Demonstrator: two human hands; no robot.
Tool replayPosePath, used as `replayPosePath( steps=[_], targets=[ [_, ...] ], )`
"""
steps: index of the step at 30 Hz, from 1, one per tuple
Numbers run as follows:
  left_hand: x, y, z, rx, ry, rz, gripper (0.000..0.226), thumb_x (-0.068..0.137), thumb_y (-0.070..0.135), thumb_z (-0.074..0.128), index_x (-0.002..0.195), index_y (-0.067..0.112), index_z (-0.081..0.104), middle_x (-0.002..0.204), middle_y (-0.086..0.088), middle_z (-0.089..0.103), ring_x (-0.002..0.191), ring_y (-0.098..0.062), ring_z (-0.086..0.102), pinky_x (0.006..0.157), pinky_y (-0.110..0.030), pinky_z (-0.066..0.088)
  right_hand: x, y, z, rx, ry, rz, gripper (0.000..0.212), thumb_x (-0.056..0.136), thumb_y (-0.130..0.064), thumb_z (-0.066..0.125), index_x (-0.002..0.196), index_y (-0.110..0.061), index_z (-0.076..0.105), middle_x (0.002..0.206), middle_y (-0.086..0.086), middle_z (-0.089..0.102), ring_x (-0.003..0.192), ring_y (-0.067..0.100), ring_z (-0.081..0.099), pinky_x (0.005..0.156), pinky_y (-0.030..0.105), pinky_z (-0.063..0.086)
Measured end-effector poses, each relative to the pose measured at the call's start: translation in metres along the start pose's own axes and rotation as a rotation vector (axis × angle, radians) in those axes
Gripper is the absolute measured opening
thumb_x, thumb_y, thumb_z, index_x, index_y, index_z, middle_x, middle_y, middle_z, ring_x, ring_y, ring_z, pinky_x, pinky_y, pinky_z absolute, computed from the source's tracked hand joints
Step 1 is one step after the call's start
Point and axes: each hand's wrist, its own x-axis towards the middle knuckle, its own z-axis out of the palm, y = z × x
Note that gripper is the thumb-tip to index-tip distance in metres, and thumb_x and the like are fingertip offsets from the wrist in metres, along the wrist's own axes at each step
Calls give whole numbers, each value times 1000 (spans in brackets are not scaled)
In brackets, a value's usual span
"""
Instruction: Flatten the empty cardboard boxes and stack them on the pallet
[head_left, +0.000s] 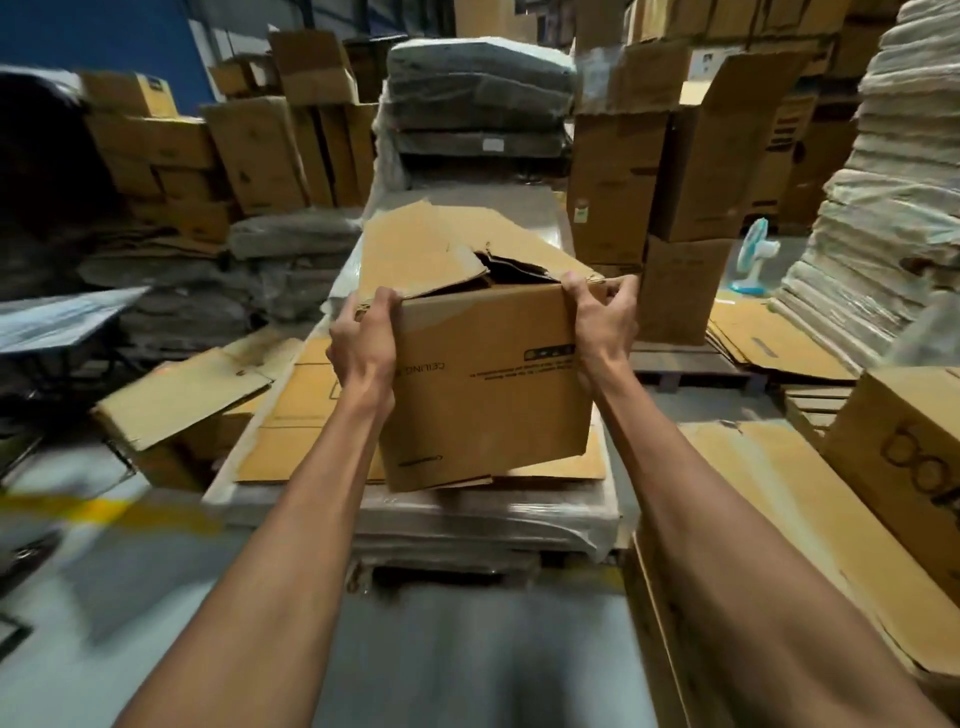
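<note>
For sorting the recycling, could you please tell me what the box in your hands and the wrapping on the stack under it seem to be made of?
The box looks like brown corrugated cardboard, matte: torn, creased flaps and printed black text. The wrapping seems clear plastic film, glossy: it shines and wrinkles at the edges.

Place: a warehouse.
Landmark: plastic-wrapped pallet load (467, 525).
Behind it: tall stacked brown cardboard cartons (613, 187).
Right of it: bare wooden pallet (691, 366), pale wrapped bundle stack (893, 208).
Under it: grey concrete floor (457, 665).
</note>
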Motion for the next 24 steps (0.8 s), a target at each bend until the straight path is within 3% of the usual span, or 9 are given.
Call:
replayPosePath(
  steps=[4,8,16,21,24],
  targets=[
    [36,-20,-34,-3,-40,-7,29,89,49,60,108,29,70,95,4,68,83,-12,58,63,-30,41,-12,11,46,11,19,-5,46,93,-42,70,109,-7,45,91,-4,55,81,12,59,75,36,59],
    [69,-41,-44,-29,-65,-42,58,77,58,61,127,29,67,102,2,72,87,-14,63,65,-29,44,-7,21,77,-5,40,-29,41,93,-40,71,103,-12,42,88,-6,53,78,10,58,81,45,59],
    [132,-72,-16,-20,-129,3,58,75,62,64,124,32,68,109,2,73,95,-17,64,74,-31,48,38,74,114,63,67,-13,42,91,-44,72,100,-15,43,92,0,59,82,18,63,71,36,59],
    [173,-92,6,11,-202,25,56,76,62,68,126,36,67,118,-1,72,114,-29,64,86,-44,51,56,108,132,113,123,19,41,92,-42,73,102,-14,44,93,-1,62,80,14,63,65,22,54],
    [190,-115,11,29,-219,-2,60,77,62,66,133,39,63,122,1,70,113,-24,62,86,-40,49,55,130,140,99,136,40,41,91,-43,74,101,-15,46,93,-3,61,84,15,61,73,30,55]
  ],
)
